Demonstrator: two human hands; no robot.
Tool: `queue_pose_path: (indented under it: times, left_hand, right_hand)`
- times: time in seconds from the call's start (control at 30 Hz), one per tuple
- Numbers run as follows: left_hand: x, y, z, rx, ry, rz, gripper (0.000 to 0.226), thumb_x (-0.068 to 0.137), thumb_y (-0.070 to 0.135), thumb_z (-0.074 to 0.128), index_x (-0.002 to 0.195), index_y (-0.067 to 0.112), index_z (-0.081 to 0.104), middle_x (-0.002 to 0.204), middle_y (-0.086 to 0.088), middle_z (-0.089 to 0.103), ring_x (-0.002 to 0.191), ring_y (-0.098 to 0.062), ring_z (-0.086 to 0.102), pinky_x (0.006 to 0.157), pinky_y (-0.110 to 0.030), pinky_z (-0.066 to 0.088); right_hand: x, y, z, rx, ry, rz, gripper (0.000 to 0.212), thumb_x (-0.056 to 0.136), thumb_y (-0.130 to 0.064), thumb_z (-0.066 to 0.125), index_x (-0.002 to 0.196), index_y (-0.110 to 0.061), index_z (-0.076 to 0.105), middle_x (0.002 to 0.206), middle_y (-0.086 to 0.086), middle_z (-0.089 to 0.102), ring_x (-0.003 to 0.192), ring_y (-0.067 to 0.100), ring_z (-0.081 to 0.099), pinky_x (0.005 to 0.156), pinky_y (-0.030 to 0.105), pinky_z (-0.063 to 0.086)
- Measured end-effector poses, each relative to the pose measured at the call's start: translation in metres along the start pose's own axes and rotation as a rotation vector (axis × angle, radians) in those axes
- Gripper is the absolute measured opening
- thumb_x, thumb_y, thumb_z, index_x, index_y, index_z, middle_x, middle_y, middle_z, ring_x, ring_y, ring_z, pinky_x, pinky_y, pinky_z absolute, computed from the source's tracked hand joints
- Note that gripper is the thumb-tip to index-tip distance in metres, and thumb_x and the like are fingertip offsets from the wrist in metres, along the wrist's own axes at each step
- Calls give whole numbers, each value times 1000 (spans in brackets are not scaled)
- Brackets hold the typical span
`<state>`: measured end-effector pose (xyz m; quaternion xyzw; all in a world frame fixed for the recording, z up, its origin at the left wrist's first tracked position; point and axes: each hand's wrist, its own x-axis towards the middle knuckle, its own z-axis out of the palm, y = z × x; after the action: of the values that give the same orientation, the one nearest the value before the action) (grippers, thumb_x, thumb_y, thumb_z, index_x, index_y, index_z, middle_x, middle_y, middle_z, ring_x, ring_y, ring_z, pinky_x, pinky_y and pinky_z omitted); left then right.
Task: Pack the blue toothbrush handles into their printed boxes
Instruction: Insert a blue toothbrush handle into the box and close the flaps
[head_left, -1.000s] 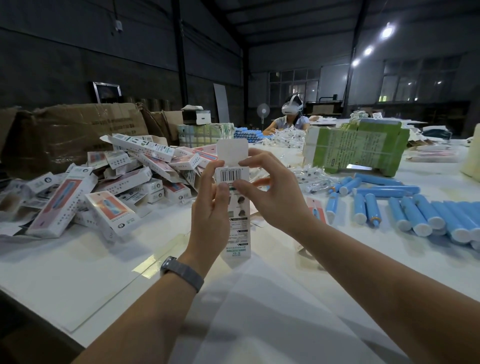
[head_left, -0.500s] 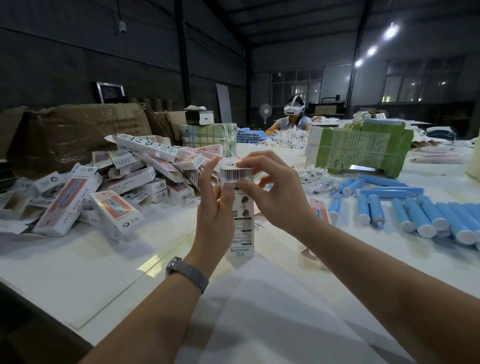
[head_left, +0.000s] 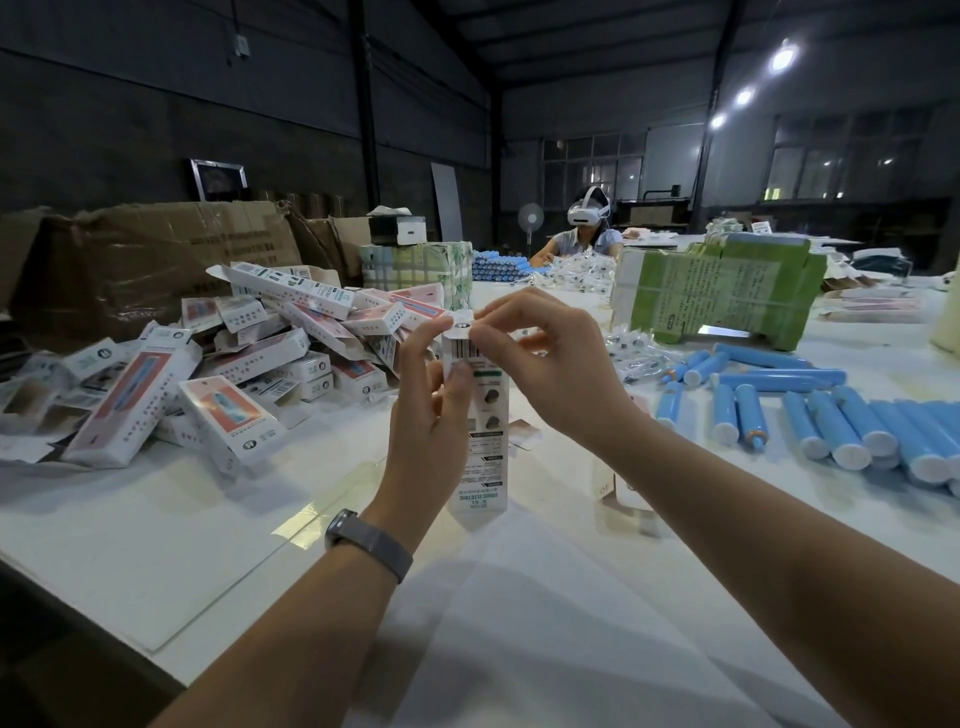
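dark warehouse walls (head_left: 130, 119), lit windows (head_left: 841, 171), ceiling lamps (head_left: 783, 56).

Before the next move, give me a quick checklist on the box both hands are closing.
1. Left hand grips the printed box: ok.
2. Right hand fingers on the top flap: ok.
3. Top flap fully tucked in: not ok.
4. Handle inside the box: cannot tell.
5. Bottom end closed: cannot tell.
6. More blue handles within reach on the right: ok.
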<state>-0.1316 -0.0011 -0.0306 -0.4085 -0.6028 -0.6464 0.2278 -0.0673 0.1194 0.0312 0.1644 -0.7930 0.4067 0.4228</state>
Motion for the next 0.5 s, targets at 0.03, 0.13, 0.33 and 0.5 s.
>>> queue_pose_path:
  times: [0.03, 0.13, 0.33, 0.5]
  left_hand:
    - [0, 1, 0, 0, 10, 5, 27, 100, 23, 40, 126, 32, 40, 103, 7, 67, 88, -21, 72, 71, -40, 61]
    - [0, 3, 2, 13, 22, 37, 29, 101, 20, 41, 128, 32, 40, 108, 0, 66, 91, -22, 71, 72, -47, 61]
    - [-3, 1, 4, 52, 39, 36, 30, 103, 25, 40, 131, 34, 38, 100, 15, 67, 85, -18, 72, 65, -43, 61]
    - [-3, 0, 4, 56, 47, 56, 30, 104, 23, 39, 133, 32, 37, 103, 23, 65, 88, -15, 72, 67, -40, 61]
  right_hand:
    - [-1, 0, 1, -18, -4, -7, 7, 89, -14, 71, 93, -9, 73, 95, 1, 67, 89, 15, 64, 74, 37, 55]
    - [-4, -1, 5, -71, -1, -26, 18, 87, -10, 72, 104, -13, 74, 95, 0, 61, 90, 15, 62, 73, 37, 53]
    - [0, -4, 5, 1, 16, 28, 12, 83, -7, 76, 91, -15, 78, 85, -2, 60, 77, 4, 58, 64, 18, 44]
    - [-2, -6, 6, -39, -2, 37, 12, 85, -11, 75, 96, -16, 77, 86, -2, 58, 82, 10, 59, 64, 19, 45]
